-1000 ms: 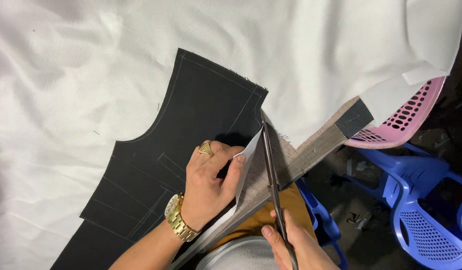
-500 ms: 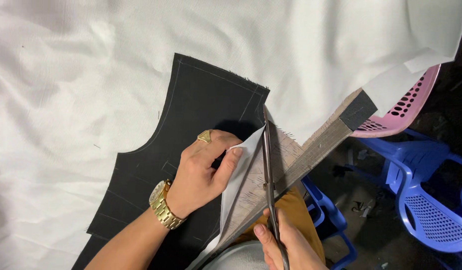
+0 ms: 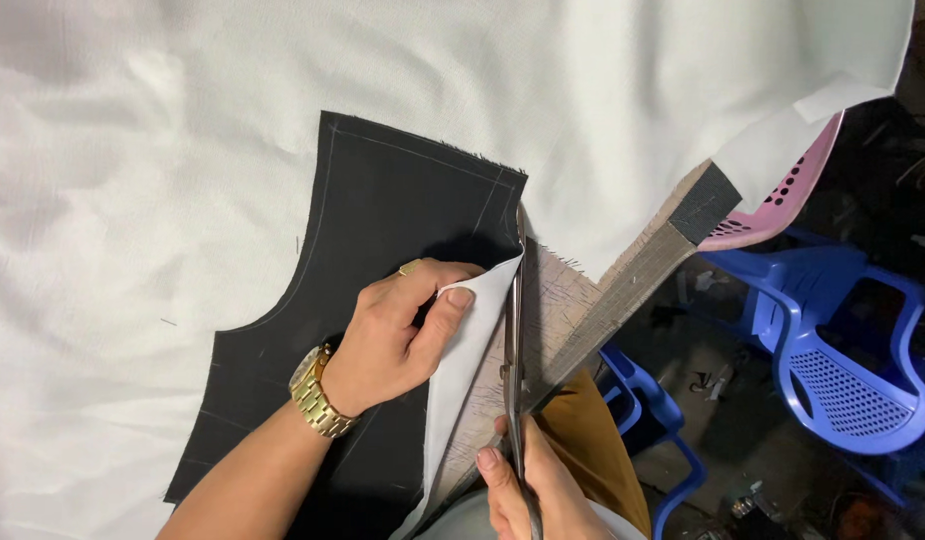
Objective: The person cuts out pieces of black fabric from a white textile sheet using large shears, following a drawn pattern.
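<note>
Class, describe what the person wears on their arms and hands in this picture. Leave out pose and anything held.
The left hand has a gold ring on one finger and a gold metal-link watch at the wrist. The forearm is bare, with no sleeve. The right hand shows no jewellery or glove; its wrist is out of frame.

One head view only, nothing shared. You look steeply down and close at the table edge (image 3: 622, 290), which runs diagonally through frame centre; white cloth (image 3: 282, 80) fills upper left, floor and blue chair (image 3: 842, 380) sit lower right.
</note>
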